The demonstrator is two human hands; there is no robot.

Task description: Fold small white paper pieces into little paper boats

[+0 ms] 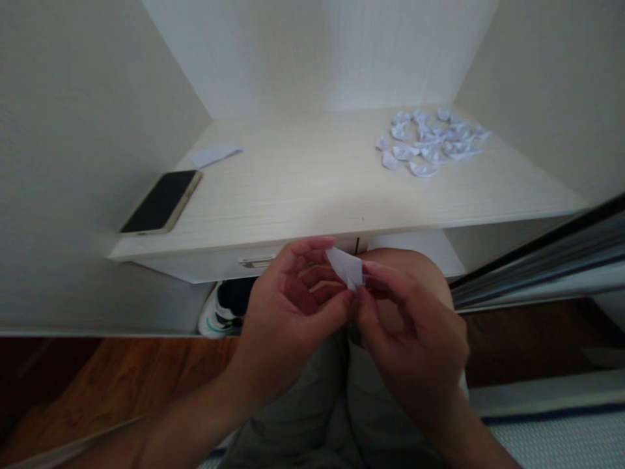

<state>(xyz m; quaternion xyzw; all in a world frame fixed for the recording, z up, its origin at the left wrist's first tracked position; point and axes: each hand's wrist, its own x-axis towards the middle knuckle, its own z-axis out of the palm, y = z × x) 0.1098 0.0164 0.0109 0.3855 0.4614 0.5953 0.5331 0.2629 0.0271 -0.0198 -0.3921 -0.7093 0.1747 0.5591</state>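
Observation:
A small folded piece of white paper is pinched between both hands, just in front of the shelf edge and above my knees. My left hand grips its left and lower side with thumb and fingers. From the right, my right hand holds the lower right corner between thumb and forefinger. Many small folded white paper pieces lie in a loose cluster on the right of the shelf. Toward the back left lies a flat stack or strip of white paper.
A phone with a dark screen lies at the left end of the pale wooden shelf. Below are a drawer handle and a white shoe. Side walls bound the shelf left and right; a dark-edged sliding frame stands at right.

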